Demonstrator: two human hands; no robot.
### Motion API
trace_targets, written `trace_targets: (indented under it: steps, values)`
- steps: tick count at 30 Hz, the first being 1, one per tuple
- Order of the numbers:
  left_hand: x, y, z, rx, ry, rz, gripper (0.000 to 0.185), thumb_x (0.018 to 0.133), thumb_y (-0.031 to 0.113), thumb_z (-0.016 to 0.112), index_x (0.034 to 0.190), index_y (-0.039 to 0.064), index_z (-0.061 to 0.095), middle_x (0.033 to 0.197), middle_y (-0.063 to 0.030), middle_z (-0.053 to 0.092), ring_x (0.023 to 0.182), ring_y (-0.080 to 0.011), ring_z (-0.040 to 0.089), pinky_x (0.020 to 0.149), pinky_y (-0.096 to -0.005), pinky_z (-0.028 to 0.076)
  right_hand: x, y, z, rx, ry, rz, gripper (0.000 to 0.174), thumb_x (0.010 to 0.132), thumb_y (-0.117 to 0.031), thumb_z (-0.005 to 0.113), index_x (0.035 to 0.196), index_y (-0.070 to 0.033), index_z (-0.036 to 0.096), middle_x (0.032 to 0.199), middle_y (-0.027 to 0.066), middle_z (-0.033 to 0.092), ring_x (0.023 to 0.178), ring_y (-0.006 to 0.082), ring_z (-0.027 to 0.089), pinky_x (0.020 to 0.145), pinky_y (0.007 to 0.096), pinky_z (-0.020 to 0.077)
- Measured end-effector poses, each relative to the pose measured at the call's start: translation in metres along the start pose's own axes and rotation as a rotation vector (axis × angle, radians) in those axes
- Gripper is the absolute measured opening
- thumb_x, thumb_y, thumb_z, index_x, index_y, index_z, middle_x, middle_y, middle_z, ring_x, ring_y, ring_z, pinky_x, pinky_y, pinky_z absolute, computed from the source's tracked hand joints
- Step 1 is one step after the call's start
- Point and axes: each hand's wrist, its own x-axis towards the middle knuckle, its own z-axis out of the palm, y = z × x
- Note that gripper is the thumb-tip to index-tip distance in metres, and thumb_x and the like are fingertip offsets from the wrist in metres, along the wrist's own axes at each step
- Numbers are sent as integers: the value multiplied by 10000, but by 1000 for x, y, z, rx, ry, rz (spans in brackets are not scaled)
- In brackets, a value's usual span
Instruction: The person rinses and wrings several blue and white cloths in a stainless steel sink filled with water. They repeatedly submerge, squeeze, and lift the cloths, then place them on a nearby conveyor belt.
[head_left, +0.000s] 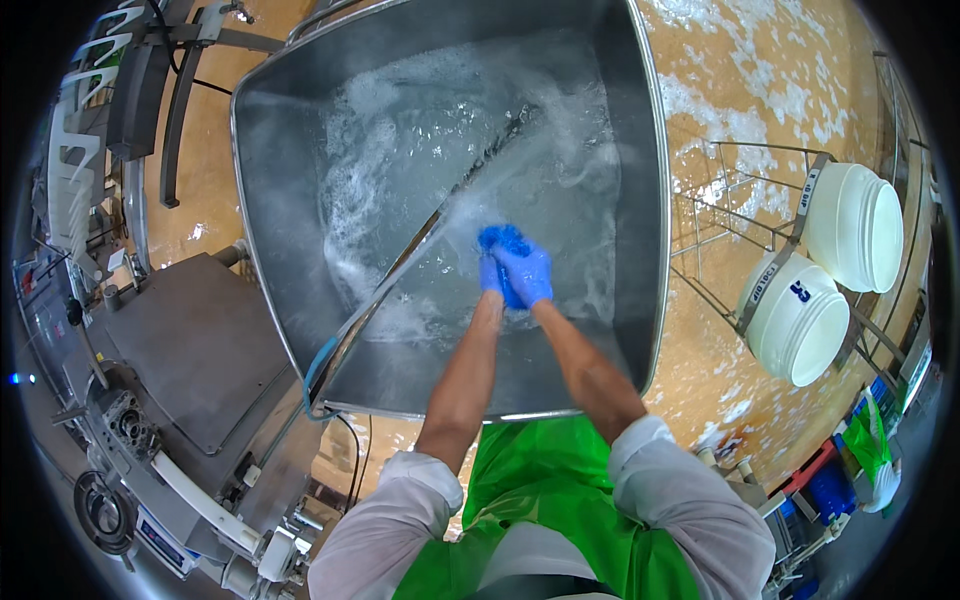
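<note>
Both hands wear blue gloves and are together over the right half of a large stainless steel tub (641, 225) of foamy water (420, 180). My right hand (531, 271) is closed around a bright blue scrubbing pad or cloth (502, 238), which bulges out above and below the fingers. My left hand (490, 274) presses against the same blue thing from the left side; its fingertips are partly hidden. To the left of the hands, a light blue hose (319, 367) hangs over the tub's near left corner, and a jet of water (405, 266) crosses toward the far side.
Two white plastic tubs (855, 225) (796, 322) sit sideways in a wire rack (739, 217) on the right. Grey metal machinery (195, 345) stands close on the left. Foam lies on the wet tan floor (690, 112). A green apron (540, 480) touches the tub's near rim.
</note>
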Motion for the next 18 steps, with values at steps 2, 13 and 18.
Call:
trace_targets:
  steps: [2, 13, 18]
  values:
    - [-26, 19, 4, 71, 89, 97, 451, 896, 426, 535, 715, 24, 629, 675, -62, 633, 606, -217, 582, 551, -398, 457, 4, -26, -30, -231, 59, 21, 516, 769, -424, 678, 1101, -31, 637, 1013, 195, 658, 957, 283, 639, 832, 379, 480]
    - [-119, 8, -151, 1655, -63, 619, 642, 825, 364, 637, 1387, 147, 416, 1363, -200, 416, 1293, -432, 320, 1053, -499, 288, -55, 4, -108, -947, -337, 431, 846, 755, -435, 678, 1430, -97, 298, 1445, 275, 258, 1334, 451, 229, 1088, 509, 244]
    - [-33, -18, -124, 865, 471, 424, 665, 814, 426, 642, 1372, 126, 440, 1357, -216, 452, 1274, -427, 381, 1064, -446, 316, -23, -56, -56, -963, 376, -296, 937, 737, -541, 656, 1471, -139, 235, 1450, 361, 165, 1333, 498, 220, 1072, 534, 273]
